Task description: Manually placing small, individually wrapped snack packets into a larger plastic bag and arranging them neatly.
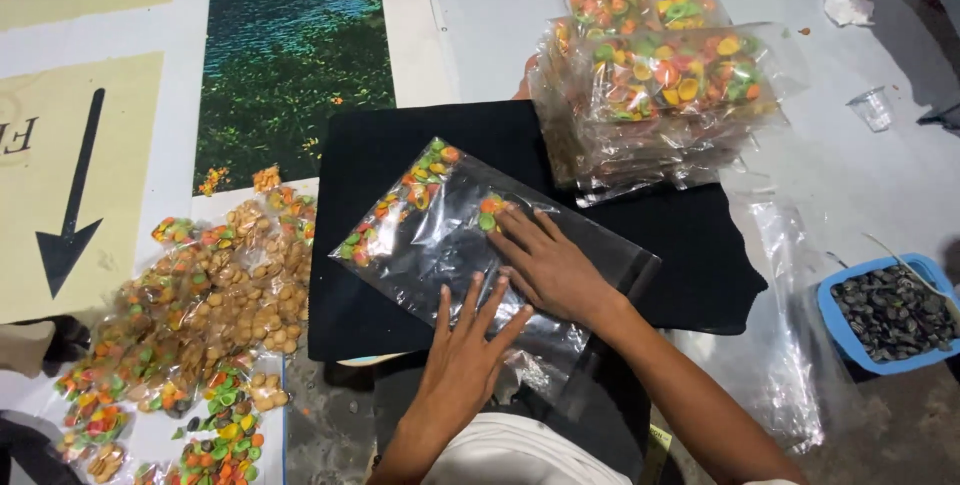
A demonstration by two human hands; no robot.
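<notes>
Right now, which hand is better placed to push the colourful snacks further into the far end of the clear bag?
Probably the right hand. Its fingertips lie almost against the snacks inside the clear bag, while the left hand rests flat nearer the open end, farther from them, over the black cloth.

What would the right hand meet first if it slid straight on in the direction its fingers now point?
The right hand lies flat on the clear plastic bag, fingers pointing up-left. Going on, it would probably first meet the colourful ring-shaped snacks bunched at the bag's far end, through the plastic.
</notes>
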